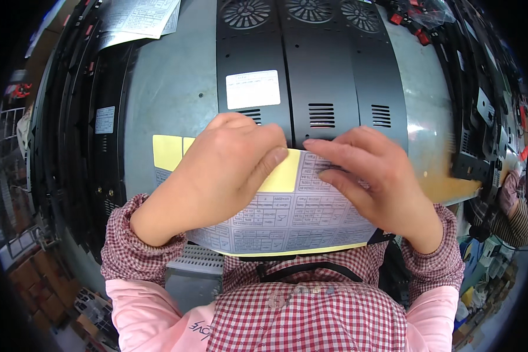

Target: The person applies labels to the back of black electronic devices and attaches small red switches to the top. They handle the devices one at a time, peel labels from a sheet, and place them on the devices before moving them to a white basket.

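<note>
A sheet of printed labels (258, 226) with yellow backing lies in front of me, its near edge bowed. Bare yellow patches (167, 151) show along its far edge, where labels are gone. My left hand (229, 164) pinches that far edge between thumb and bent fingers, beside a yellow patch. Just right of it, my right hand (372, 176) touches the corner of the adjoining printed label, thumb and index finger apart. Beyond my hands lie black metal panels (322, 70) with slots and round fan grilles. One panel carries a white label (253, 89).
Printed papers (138, 23) lie at the far left of the grey table (170, 88). Stacked black panels (105, 146) line the left side. More black parts (481, 105) stand at right, with red-and-black pieces (410, 26) behind. Another person's striped sleeve (513, 223) shows at far right.
</note>
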`<state>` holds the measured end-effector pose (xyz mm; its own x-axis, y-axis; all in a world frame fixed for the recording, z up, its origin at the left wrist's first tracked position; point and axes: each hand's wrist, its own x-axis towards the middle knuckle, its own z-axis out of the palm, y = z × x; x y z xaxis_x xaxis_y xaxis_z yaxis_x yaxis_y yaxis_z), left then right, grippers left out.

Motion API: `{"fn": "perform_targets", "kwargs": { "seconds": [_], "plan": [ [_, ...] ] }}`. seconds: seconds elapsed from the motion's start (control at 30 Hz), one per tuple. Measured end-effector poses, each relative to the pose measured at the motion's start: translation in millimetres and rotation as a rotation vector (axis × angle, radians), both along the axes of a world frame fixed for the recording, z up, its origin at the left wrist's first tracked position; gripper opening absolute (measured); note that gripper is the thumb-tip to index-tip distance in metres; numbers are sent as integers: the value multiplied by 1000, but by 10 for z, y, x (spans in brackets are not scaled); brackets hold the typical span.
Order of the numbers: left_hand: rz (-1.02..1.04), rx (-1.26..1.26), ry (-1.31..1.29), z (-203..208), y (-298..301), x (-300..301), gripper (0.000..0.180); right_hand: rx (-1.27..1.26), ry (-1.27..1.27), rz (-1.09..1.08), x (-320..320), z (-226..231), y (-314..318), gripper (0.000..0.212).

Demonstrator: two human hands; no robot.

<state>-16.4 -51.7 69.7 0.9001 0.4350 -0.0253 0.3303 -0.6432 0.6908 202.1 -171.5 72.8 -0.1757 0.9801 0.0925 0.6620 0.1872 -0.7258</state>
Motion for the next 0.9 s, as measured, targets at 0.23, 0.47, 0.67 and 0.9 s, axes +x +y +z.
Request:
{"fn": "perform_targets", "kwargs": {
  "seconds": [0.23, 0.47, 0.67, 0.9],
  "plan": [
    [12, -24, 2, -99, -24, 73, 14, 309, -168, 33, 43, -198, -104, 35],
    [0, -74, 45, -121, -16, 154, 12, 243, -65, -33, -20, -301, -49, 31],
    [19, -56, 93, -151, -8, 182, 11, 296, -73, 37, 108, -330, -79, 28],
    [31, -49, 138, -127, -28, 215, 10, 231, 23, -124, 46, -285, -39, 30]
  ]
}}
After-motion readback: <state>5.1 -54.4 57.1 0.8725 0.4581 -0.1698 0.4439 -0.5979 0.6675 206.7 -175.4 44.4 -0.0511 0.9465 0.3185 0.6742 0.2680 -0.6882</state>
